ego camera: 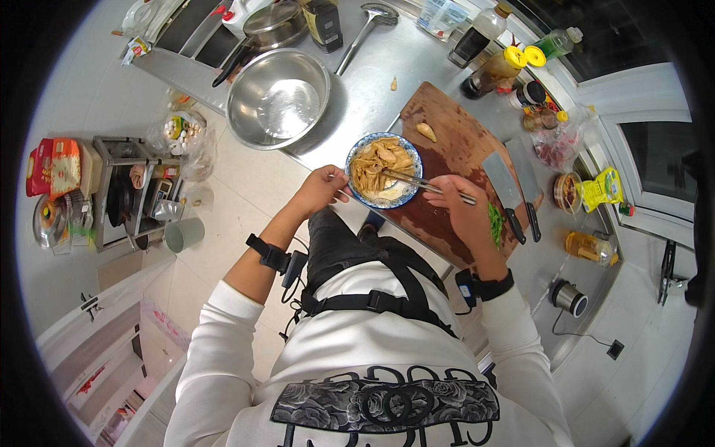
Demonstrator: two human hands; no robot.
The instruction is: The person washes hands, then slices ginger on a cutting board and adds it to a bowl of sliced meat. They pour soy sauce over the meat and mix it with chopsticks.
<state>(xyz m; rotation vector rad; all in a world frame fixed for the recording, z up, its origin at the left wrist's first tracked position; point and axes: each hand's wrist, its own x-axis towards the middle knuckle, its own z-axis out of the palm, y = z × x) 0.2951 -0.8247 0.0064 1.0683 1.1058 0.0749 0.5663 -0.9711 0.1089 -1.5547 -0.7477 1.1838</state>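
Observation:
A blue-and-white patterned bowl (418, 167) sits at the front left of the wooden cutting board (449, 120), near the counter edge. It holds brown, folded pieces of food (374, 167) that look like tofu skin. My right hand (455, 204) grips metal chopsticks (416, 180), their tips among the pieces. My left hand (327, 190) is at the bowl's left rim with fingers bent; whether they grip it is hard to tell. On the board, a piece of ginger or garlic (426, 132) lies behind the bowl, and chopped greens (495, 223) lie beyond my right hand.
Two cleavers (503, 177) (522, 173) lie at the board's right side. A steel basin (279, 100) stands left of the board, with a skimmer (357, 42) behind it. Sauce bottles (480, 36) line the window side. An oil bottle (589, 247) lies at right.

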